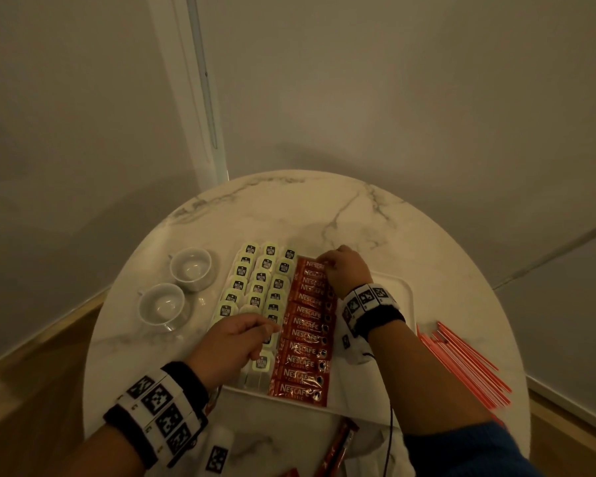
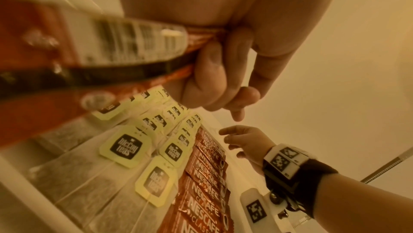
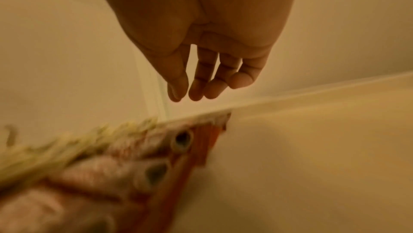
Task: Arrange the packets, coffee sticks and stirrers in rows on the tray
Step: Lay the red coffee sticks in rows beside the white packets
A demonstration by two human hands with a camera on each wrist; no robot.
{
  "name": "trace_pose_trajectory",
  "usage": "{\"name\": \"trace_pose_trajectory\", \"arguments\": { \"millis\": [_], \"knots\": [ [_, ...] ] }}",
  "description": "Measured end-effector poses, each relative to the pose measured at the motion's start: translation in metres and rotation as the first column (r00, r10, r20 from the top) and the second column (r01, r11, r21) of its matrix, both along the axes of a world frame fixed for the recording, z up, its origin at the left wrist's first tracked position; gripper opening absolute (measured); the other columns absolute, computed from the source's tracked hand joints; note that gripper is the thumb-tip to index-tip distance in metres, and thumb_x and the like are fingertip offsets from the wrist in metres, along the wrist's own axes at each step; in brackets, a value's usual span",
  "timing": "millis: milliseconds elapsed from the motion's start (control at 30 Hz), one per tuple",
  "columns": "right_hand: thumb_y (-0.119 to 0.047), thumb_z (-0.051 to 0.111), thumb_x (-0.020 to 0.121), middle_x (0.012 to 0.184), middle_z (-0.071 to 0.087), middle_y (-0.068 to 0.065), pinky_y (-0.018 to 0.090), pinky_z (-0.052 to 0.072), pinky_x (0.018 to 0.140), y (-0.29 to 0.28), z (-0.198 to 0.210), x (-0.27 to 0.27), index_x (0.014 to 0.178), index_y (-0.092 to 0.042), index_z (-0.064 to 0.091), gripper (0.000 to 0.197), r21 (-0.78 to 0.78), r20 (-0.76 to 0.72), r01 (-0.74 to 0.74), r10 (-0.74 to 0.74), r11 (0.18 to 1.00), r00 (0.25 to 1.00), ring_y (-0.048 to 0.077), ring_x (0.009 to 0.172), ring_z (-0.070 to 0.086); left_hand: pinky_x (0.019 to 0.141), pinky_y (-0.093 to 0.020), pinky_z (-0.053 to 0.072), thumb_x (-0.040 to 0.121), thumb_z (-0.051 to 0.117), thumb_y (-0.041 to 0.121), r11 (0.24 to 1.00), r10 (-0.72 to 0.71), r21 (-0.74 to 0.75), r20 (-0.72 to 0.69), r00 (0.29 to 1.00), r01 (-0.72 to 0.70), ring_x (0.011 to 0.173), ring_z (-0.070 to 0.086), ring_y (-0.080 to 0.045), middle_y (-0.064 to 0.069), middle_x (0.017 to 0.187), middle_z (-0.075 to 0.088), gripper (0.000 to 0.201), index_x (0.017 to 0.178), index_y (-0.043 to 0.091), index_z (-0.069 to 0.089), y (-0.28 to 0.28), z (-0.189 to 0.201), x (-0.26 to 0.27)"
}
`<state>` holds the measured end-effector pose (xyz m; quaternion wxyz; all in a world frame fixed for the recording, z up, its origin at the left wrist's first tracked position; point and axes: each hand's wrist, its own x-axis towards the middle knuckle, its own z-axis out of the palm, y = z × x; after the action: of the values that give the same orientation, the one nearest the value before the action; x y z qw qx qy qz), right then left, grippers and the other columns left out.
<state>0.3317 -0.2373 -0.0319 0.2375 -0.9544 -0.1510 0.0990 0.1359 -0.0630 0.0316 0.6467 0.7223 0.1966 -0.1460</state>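
Observation:
A white tray (image 1: 405, 288) on a round marble table holds rows of tea bags (image 1: 259, 279) with pale green tags and, beside them, a column of red coffee sticks (image 1: 307, 339). My left hand (image 1: 268, 330) hovers over the near tea bags (image 2: 125, 146); in the left wrist view its curled fingers (image 2: 210, 71) grip a bundle of red coffee sticks (image 2: 111, 51). My right hand (image 1: 329, 266) is at the far end of the coffee column (image 2: 205, 180), fingers (image 3: 196, 86) relaxed and holding nothing. Whether they touch the top stick (image 3: 178, 139) is unclear.
A fan of red stirrers (image 1: 468, 366) lies on the table right of the tray. Two white cups (image 1: 190, 268) (image 1: 162, 306) stand to the left. Loose coffee sticks (image 1: 338, 449) lie near the table's front edge. Walls close in behind the table.

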Motion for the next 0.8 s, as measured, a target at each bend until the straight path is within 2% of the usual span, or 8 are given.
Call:
{"name": "trace_pose_trajectory", "arguments": {
  "millis": [100, 167, 200, 233, 300, 367, 533, 800],
  "knots": [
    [-0.018, 0.053, 0.094, 0.105, 0.057, 0.000, 0.029, 0.044, 0.085, -0.010, 0.007, -0.016, 0.111, -0.019, 0.071, 0.024, 0.058, -0.007, 0.018, -0.018, 0.998, 1.000, 0.021, 0.102, 0.056, 0.044, -0.012, 0.034, 0.096, 0.052, 0.012, 1.000, 0.011, -0.010, 0.012, 1.000, -0.011, 0.042, 0.039, -0.003, 0.003, 0.052, 0.048, 0.021, 0.094, 0.012, 0.073, 0.000, 0.002, -0.001],
    [-0.024, 0.050, 0.097, 0.128, 0.054, 0.000, 0.035, 0.041, 0.102, -0.011, 0.008, -0.038, 0.129, -0.021, 0.059, 0.034, -0.001, -0.043, -0.078, 0.078, 0.997, 0.996, 0.023, 0.122, 0.049, 0.044, -0.012, 0.034, 0.096, 0.051, 0.010, 1.000, 0.014, -0.014, 0.014, 1.000, -0.013, 0.041, 0.039, -0.003, 0.006, 0.050, 0.048, 0.021, 0.095, 0.011, 0.072, -0.002, 0.003, -0.002],
    [-0.029, 0.047, 0.098, 0.145, 0.043, -0.001, 0.039, 0.031, 0.112, -0.009, 0.006, -0.051, 0.141, -0.021, 0.046, 0.044, -0.059, -0.078, -0.153, 0.148, 0.987, 0.986, 0.025, 0.137, 0.036, 0.044, -0.011, 0.033, 0.097, 0.051, 0.010, 1.000, 0.013, -0.010, 0.013, 1.000, -0.013, 0.040, 0.039, -0.001, 0.006, 0.049, 0.048, 0.021, 0.095, 0.011, 0.072, -0.002, 0.004, -0.002],
    [-0.035, 0.044, 0.099, 0.156, 0.026, -0.003, 0.042, 0.018, 0.117, -0.007, 0.004, -0.064, 0.150, -0.021, 0.029, 0.055, -0.121, -0.124, -0.222, 0.207, 0.968, 0.970, 0.024, 0.147, 0.016, 0.043, -0.010, 0.033, 0.097, 0.051, 0.010, 1.000, 0.012, -0.007, 0.011, 1.000, -0.012, 0.038, 0.038, 0.000, 0.006, 0.049, 0.048, 0.020, 0.096, 0.010, 0.072, -0.003, 0.004, -0.003],
    [-0.048, 0.035, 0.100, 0.161, -0.007, -0.006, 0.045, 0.001, 0.119, -0.002, -0.003, -0.082, 0.154, -0.021, 0.001, 0.069, -0.227, -0.204, -0.307, 0.263, 0.924, 0.943, 0.018, 0.148, -0.012, 0.042, -0.009, 0.032, 0.097, 0.051, 0.011, 1.000, 0.010, -0.009, 0.004, 1.000, -0.010, 0.036, 0.039, 0.000, 0.005, 0.049, 0.048, 0.020, 0.097, 0.009, 0.071, -0.006, 0.005, -0.003],
    [-0.059, 0.026, 0.097, 0.159, -0.020, -0.006, 0.045, -0.006, 0.118, 0.001, -0.010, -0.089, 0.153, -0.022, -0.011, 0.076, -0.286, -0.231, -0.318, 0.257, 0.904, 0.938, 0.016, 0.145, -0.021, 0.041, -0.009, 0.032, 0.097, 0.051, 0.012, 1.000, -0.002, -0.015, 0.000, 1.000, 0.002, 0.036, 0.038, 0.000, 0.003, 0.050, 0.048, 0.019, 0.099, 0.009, 0.071, -0.009, 0.006, -0.003],
    [-0.069, 0.018, 0.092, 0.158, -0.023, -0.004, 0.047, -0.008, 0.119, 0.003, -0.021, -0.084, 0.152, -0.022, -0.014, 0.082, -0.342, -0.256, -0.312, 0.232, 0.886, 0.939, 0.016, 0.144, -0.024, 0.040, -0.011, 0.031, 0.097, 0.052, 0.016, 0.999, -0.030, -0.009, 0.006, 1.000, 0.030, 0.037, 0.036, -0.001, 0.002, 0.051, 0.046, 0.019, 0.097, 0.014, 0.071, -0.015, 0.008, -0.006],
    [-0.069, 0.020, 0.092, 0.159, -0.020, -0.007, 0.046, -0.009, 0.118, 0.002, -0.017, -0.087, 0.152, -0.024, -0.012, 0.081, -0.333, -0.251, -0.313, 0.237, 0.889, 0.939, 0.018, 0.145, -0.022, 0.040, -0.008, 0.031, 0.097, 0.051, 0.011, 1.000, -0.011, 0.000, 0.040, 0.999, 0.011, 0.036, 0.039, 0.000, -0.004, 0.055, 0.047, 0.019, 0.099, 0.007, 0.070, -0.011, 0.016, -0.007]
  ]
}}
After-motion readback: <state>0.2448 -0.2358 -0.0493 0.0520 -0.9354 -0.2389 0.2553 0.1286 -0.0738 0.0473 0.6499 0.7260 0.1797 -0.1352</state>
